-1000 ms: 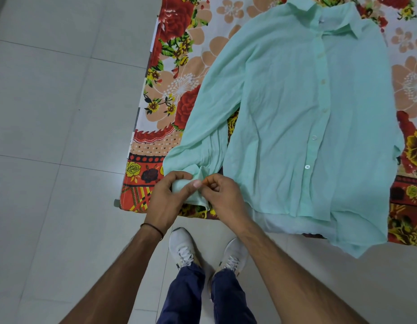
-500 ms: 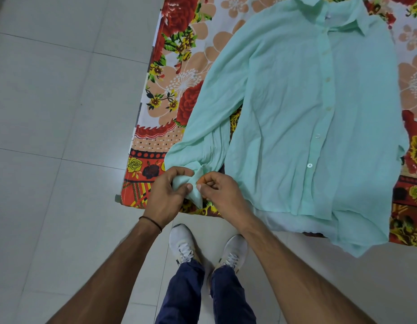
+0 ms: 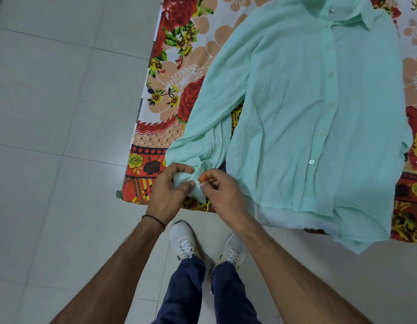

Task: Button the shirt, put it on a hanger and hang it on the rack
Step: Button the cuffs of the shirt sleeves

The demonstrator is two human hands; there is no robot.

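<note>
Head view, left hand [image 3: 166, 195] and right hand [image 3: 222, 191] pinching shirt [image 3: 296, 118] cuff [image 3: 195, 183], floral bedsheet [image 3: 179, 66] beneath

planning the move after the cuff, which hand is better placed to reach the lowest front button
Right, probably. The right hand pinches the cuff on the side nearer the lowest front button. The left hand grips the cuff from the far side and would have to cross over.
</note>
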